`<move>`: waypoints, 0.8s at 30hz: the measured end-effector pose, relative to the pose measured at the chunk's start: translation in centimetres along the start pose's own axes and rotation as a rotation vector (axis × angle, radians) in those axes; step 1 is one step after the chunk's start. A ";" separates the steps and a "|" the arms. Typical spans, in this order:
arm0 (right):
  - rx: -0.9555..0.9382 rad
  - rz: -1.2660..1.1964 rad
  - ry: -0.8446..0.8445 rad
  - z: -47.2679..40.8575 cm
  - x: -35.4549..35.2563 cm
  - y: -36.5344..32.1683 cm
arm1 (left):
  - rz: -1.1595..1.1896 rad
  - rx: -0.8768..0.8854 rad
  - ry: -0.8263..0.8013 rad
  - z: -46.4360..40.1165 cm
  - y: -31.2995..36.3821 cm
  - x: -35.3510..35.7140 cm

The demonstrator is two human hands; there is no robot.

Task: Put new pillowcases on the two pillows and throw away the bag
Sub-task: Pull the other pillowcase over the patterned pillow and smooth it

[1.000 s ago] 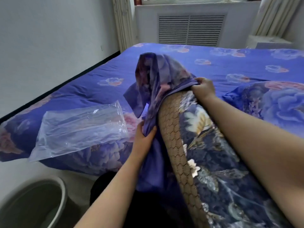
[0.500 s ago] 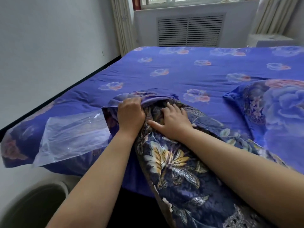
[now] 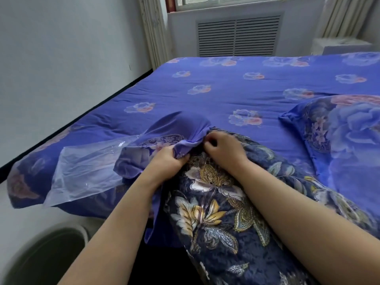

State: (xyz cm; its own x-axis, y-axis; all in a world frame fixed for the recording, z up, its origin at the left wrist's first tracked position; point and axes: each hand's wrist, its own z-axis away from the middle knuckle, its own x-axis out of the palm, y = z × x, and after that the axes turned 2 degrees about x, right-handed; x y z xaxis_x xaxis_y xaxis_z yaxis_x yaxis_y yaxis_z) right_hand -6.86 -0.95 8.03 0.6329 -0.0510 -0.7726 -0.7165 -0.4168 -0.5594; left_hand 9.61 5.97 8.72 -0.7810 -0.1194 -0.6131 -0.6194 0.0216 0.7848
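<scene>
Half a second earlier our right hand [image 3: 223, 150] had lain flat on the pillow [image 3: 222, 206]; now it curled to pinch the new pillowcase [image 3: 181, 128] at the pillow's far end, our left hand [image 3: 168, 161] gripping the bunched hem beside it — so we judged the sleeving just begun; the pillow lay on the bed's near edge [image 3: 226, 93], long axis running from us toward the window, the bag [image 3: 86, 171] just left.

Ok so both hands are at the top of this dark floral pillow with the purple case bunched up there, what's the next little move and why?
Probably draw the pillowcase opening down over the pillow's top corners. The left hand grips bunched purple cloth at the pillow's end, the right hand pinches beside it, and nearly all the dark floral pillow is uncovered.
</scene>
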 end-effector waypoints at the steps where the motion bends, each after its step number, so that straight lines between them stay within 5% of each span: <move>1: 0.053 0.142 0.064 -0.7 -0.5 0.6 | -0.035 0.003 -0.030 0.2 0.0 -0.3; 3: 0.220 0.326 -0.101 -2.0 -1.5 1.8 | -0.129 0.001 -0.058 0.4 -0.3 -0.5; 7: 0.338 0.181 -0.517 -3.4 -3.7 2.9 | -0.362 -0.007 -0.048 -0.5 -0.9 -0.7; 14: 0.164 0.029 -0.541 -2.2 -3.1 1.5 | -0.827 0.202 0.354 -4.7 3.6 0.1; 17: 0.102 -0.008 -0.519 -0.7 -3.8 0.5 | -1.012 0.222 0.360 -6.4 6.0 0.1; 20: 0.024 0.144 -0.423 0.7 -3.9 -0.6 | -0.894 0.197 0.379 -7.3 7.4 -0.2; 24: -0.174 0.304 -0.319 2.3 -3.8 -2.1 | -0.373 0.072 0.425 -7.9 7.6 -0.8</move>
State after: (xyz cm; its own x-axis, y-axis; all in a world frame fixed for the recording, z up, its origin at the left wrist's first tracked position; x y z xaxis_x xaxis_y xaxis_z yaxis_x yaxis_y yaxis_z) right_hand -8.43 2.20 11.43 0.2611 0.0762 -0.9623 -0.7783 -0.5731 -0.2566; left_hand 6.17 -1.60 15.86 -0.4163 -0.5204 -0.7456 -0.8627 -0.0329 0.5046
